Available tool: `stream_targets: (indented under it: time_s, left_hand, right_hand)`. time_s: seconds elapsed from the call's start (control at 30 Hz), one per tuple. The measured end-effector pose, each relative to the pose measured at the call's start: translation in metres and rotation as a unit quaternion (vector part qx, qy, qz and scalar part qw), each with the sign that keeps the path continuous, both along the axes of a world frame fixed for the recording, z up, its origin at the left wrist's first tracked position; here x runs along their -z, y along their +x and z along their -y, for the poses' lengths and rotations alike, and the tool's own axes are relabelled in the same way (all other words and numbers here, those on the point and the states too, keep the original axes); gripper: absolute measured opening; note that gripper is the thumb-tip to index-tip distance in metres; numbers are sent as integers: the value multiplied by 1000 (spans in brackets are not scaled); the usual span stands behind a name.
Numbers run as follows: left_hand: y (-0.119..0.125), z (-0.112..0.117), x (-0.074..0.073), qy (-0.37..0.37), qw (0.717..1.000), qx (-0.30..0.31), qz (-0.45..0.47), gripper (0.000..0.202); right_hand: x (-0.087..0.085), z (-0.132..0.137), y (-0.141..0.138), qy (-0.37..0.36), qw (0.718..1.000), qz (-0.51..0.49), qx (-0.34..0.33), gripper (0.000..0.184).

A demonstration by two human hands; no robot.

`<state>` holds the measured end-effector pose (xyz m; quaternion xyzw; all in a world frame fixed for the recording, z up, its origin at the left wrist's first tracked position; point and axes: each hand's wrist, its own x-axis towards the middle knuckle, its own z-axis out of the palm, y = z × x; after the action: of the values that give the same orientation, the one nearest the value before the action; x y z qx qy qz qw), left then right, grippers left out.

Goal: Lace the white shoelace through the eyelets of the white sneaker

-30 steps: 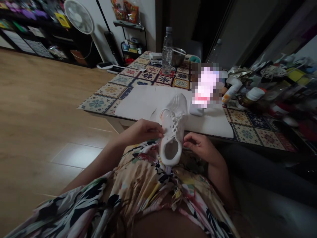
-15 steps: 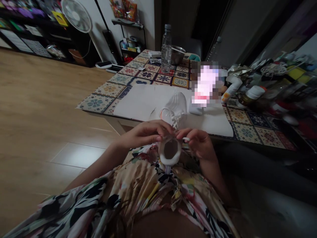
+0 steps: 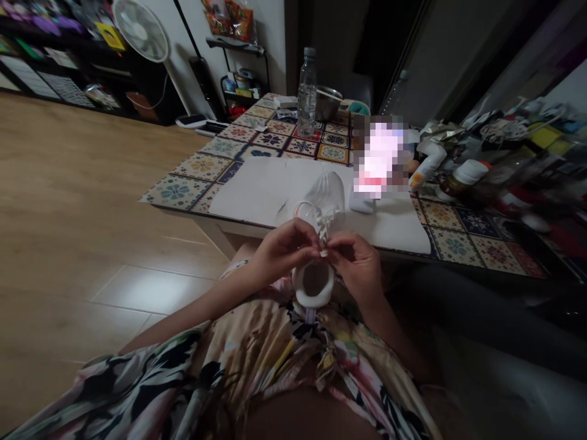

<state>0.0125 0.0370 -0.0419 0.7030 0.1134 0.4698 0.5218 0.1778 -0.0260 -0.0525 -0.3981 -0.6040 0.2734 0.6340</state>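
A white sneaker [image 3: 331, 190] points its toe away from me over the table, its round padded collar [image 3: 314, 300] close to my lap. White shoelaces [image 3: 324, 223] run up its front. My left hand [image 3: 293, 247] pinches a white shoelace at the top of the lacing, just above the collar. Meeting it there, my right hand [image 3: 355, 260] has its thumb and finger closed on the lace too. The fingertips nearly touch, so the exact grip is partly hidden. Left of the sneaker's lacing lies a white rounded thing with an orange edge [image 3: 303, 209], partly covered by my left hand.
White paper [image 3: 257, 183] covers the near part of the patterned table [image 3: 183, 183]. A blurred-out glowing screen [image 3: 380, 159] stands right of the sneaker. Behind are a clear bottle [image 3: 307, 91] and a metal bowl [image 3: 328, 105]. Bottles and clutter crowd the right side.
Both hands have moved together above the sneaker's collar. A white lace loop that showed at my right fingers is now drawn in between the two hands' fingertips.
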Motion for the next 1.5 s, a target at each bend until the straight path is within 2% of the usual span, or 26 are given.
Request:
stream_targets:
  time_s: [0.07, 0.13, 0.33, 0.5, 0.57, 0.67, 0.77, 0.87, 0.97, 1.03, 1.1, 1.2, 1.33, 1.43, 1.5]
  left_hand:
    - [3, 3, 0, -60, 998, 0, 21, 22]
    - [5, 4, -2, -79, 997, -10, 9, 27]
    - [3, 6, -7, -45, 996, -59, -49, 14]
    - [0, 7, -6, -40, 995, -43, -86, 14]
    - [0, 7, -5, -33, 993, -52, -97, 14]
    - [-1, 6, -2, -32, 992, -81, -95, 13]
    - [-2, 4, 0, -30, 993, -84, -80, 11]
    - [-4, 3, -2, 1, 995, -74, -74, 10]
    - [-5, 3, -5, 20, 994, -71, -75, 9]
    - [-5, 5, -7, 0, 994, -75, -80, 8]
    - [-4, 6, -8, -36, 993, -75, -83, 7]
    - [-2, 8, -11, -93, 989, -67, -88, 10]
    - [-1, 9, -15, -141, 984, -55, -93, 9]
    - [-2, 7, -15, -170, 981, -38, -84, 8]
    - [0, 4, -13, -183, 980, -34, -68, 10]
  right_hand:
    - [-2, 1, 0, 5, 1000, 21, 6, 3]
    - [-4, 2, 1, 12, 999, 50, 6, 3]
    - [-5, 4, 1, 24, 997, 65, 28, 1]
    - [3, 4, -6, -38, 998, -17, 47, 7]
    - [3, 3, -6, -27, 997, -16, 70, 6]
    - [-2, 3, -1, 27, 992, 90, 81, 11]
    - [-9, 6, 4, 68, 971, 212, 89, 12]
    - [-11, 8, 7, 79, 958, 248, 119, 5]
    - [-9, 7, 8, 42, 972, 218, 81, 4]
    - [-6, 5, 9, 13, 982, 188, 30, 6]
    - [-5, 4, 10, 6, 983, 181, 6, 7]
    - [-6, 4, 9, 48, 972, 222, 57, 6]
    - [-6, 8, 7, 162, 930, 305, 128, 19]
    - [-5, 10, 9, 208, 904, 352, 128, 26]
    - [-5, 11, 12, 210, 904, 356, 113, 23]
